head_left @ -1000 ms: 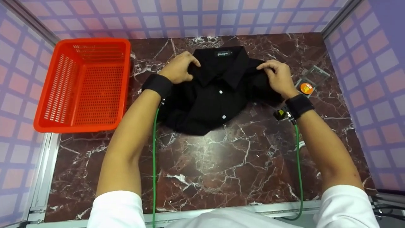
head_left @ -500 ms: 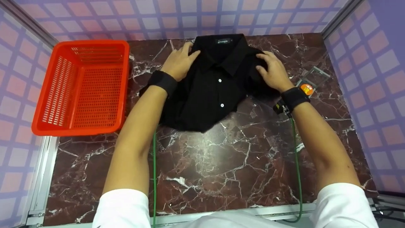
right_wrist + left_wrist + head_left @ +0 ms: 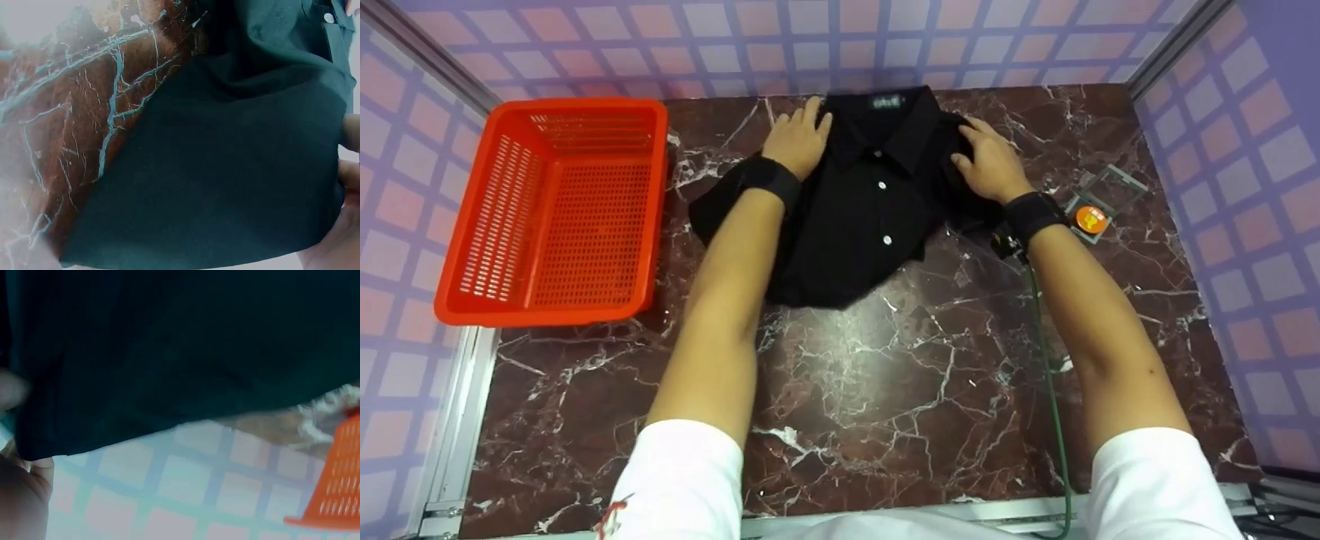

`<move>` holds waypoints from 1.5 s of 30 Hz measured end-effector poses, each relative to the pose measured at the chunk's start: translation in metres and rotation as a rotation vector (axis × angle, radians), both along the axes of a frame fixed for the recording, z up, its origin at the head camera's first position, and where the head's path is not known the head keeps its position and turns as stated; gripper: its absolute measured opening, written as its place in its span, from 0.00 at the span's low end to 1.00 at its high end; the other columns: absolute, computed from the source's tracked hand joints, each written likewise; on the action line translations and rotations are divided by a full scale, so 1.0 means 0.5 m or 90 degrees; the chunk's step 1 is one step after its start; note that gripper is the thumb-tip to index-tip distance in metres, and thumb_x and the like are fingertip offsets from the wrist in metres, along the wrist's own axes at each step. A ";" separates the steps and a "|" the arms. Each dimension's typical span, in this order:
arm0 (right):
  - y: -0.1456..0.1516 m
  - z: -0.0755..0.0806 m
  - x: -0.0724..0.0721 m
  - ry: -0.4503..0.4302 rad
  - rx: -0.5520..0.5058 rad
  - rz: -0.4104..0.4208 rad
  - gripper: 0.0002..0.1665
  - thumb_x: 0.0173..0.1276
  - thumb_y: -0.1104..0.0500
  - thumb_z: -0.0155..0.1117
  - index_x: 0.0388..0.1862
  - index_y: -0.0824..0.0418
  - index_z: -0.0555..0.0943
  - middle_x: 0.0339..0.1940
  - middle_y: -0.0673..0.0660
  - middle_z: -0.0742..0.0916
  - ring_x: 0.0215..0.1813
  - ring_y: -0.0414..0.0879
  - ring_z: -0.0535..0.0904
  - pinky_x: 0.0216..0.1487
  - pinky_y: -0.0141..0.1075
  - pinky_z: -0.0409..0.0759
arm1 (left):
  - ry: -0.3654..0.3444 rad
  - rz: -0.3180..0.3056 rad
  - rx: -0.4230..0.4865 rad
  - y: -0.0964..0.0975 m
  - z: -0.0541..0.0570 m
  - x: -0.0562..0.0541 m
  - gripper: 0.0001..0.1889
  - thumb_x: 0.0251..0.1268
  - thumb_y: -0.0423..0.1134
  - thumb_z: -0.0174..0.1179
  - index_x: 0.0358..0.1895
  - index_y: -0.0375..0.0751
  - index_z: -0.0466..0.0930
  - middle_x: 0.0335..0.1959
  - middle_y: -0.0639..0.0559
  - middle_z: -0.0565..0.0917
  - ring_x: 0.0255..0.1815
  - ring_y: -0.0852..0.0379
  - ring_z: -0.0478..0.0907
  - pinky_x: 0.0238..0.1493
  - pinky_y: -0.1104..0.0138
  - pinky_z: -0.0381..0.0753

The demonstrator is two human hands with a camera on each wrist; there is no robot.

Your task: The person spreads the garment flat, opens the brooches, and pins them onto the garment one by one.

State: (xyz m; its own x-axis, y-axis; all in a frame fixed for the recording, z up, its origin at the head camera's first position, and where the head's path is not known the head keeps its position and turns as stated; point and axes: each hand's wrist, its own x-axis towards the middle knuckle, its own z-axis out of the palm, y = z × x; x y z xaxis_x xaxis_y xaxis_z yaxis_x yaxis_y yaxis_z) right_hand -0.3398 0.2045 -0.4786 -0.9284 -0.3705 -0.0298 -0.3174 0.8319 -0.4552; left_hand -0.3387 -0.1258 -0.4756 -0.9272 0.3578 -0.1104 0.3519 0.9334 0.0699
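Observation:
A black collared shirt [image 3: 847,240] with white buttons lies front up at the back of the table, its collar toward the wall. My left hand [image 3: 797,142] rests on the shoulder beside the collar, fingers extended away from me. On the opposite shoulder my right hand [image 3: 990,161] touches the cloth, its thumb and fingers apart. A sleeve [image 3: 169,354] fills much of the left wrist view, with fingertips [image 3: 42,475] at its edge. The right wrist view shows the other sleeve [image 3: 208,169] spread out, fingers [image 3: 350,174] along its side. Part of the left sleeve is under my forearm.
A red plastic basket [image 3: 652,217] stands at the left of the marbled table [image 3: 885,420]. A small clear case [image 3: 1117,184] with an orange round sticker [image 3: 1091,219] lies right of my right wrist. Patterned walls [image 3: 870,45] enclose the back and sides. A green cable [image 3: 1054,405] trails from my right wrist.
The shirt has shifted toward the back wall and lies flatter. Both hands have gone from pinching the shoulders to resting on them with straighter fingers, and have drawn slightly closer together.

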 end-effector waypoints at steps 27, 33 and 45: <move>-0.044 -0.108 0.007 -0.068 0.066 -0.130 0.38 0.84 0.46 0.38 0.81 0.68 0.51 0.84 0.58 0.45 0.65 0.70 0.72 0.64 0.58 0.70 | 0.106 0.068 -0.038 0.012 -0.120 0.000 0.20 0.80 0.32 0.39 0.54 0.24 0.81 0.66 0.38 0.71 0.63 0.39 0.68 0.58 0.48 0.72; -0.042 -0.128 0.021 -0.002 0.054 -0.160 0.37 0.82 0.40 0.41 0.83 0.53 0.55 0.85 0.54 0.44 0.62 0.71 0.74 0.54 0.60 0.75 | 0.092 0.111 -0.017 -0.001 -0.159 0.016 0.19 0.81 0.32 0.40 0.58 0.25 0.78 0.67 0.39 0.71 0.64 0.39 0.67 0.59 0.46 0.72; 0.007 -0.134 0.096 0.148 -0.029 -0.086 0.34 0.82 0.44 0.44 0.80 0.56 0.61 0.83 0.61 0.53 0.79 0.70 0.49 0.78 0.58 0.43 | 0.010 0.135 -0.014 -0.003 -0.113 0.036 0.24 0.82 0.33 0.38 0.76 0.42 0.64 0.78 0.40 0.60 0.76 0.37 0.54 0.73 0.38 0.44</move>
State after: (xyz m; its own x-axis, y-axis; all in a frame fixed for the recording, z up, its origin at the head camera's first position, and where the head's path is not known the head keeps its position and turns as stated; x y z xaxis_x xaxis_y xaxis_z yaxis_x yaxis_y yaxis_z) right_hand -0.2920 0.2082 -0.5454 -0.9495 -0.2389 0.2036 -0.3052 0.8538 -0.4217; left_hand -0.3209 -0.1275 -0.5321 -0.9832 0.1523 -0.1005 0.1484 0.9879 0.0451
